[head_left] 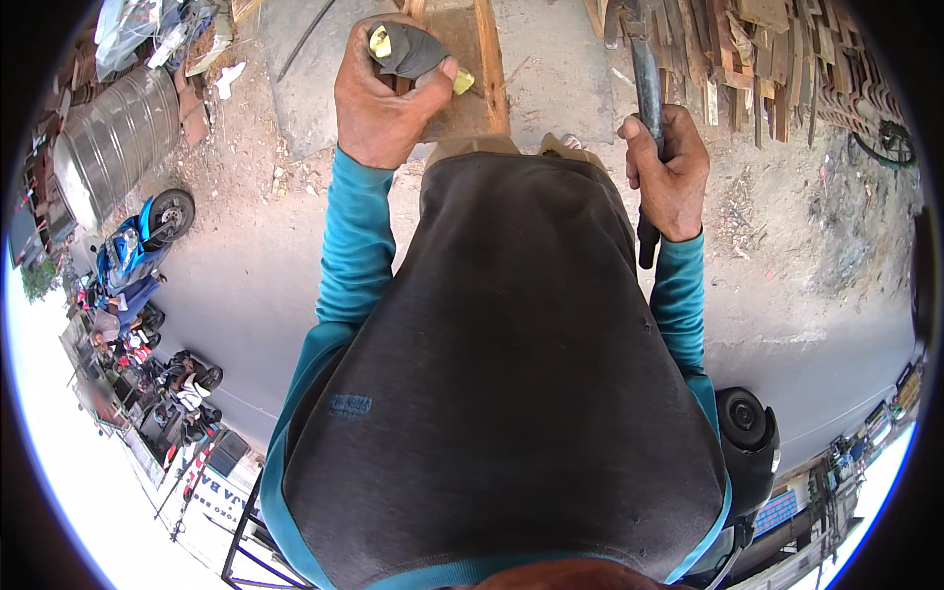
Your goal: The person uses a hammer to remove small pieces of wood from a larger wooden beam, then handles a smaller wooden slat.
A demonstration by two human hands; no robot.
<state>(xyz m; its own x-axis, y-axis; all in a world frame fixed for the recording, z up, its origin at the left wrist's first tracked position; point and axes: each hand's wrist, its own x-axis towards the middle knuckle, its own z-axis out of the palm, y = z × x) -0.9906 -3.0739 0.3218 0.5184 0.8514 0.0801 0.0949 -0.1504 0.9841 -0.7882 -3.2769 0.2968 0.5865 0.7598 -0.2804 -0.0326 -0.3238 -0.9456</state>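
Ground [551, 265] of pale concrete and packed dirt fills most of the view around the wooden frame [472, 69], the piece that everything else is placed against here. The frame lies flat at the top centre, straight ahead of the person's chest, probably so that both hands can come down on it from above.

To the right of the frame, a heap of wood offcuts [777, 59] is piled against the upper edge, close enough to be reached without stepping away. Well to the left of the frame a dented metal drum [118, 138] lies on its side, and below it stands a blue motorbike [133, 251], both clear of the working spot.

The hammer [646, 108] stands just right of the frame, its dark shaft nearly upright, its head up near the top edge and partly hidden against the offcuts. The right hand [669, 172] is wrapped tight round the lower shaft with the butt sticking out below the fist, a grip low on the handle that suits a swing.

The left hand [385, 93] rests on the frame's left part, fingers curled firmly round a dark cloth [411, 51] with yellow scraps [380, 41] showing at its edges. Pressing down there looks meant to steady the wood. Whether anything small, such as a nail, sits under that hand cannot be told.
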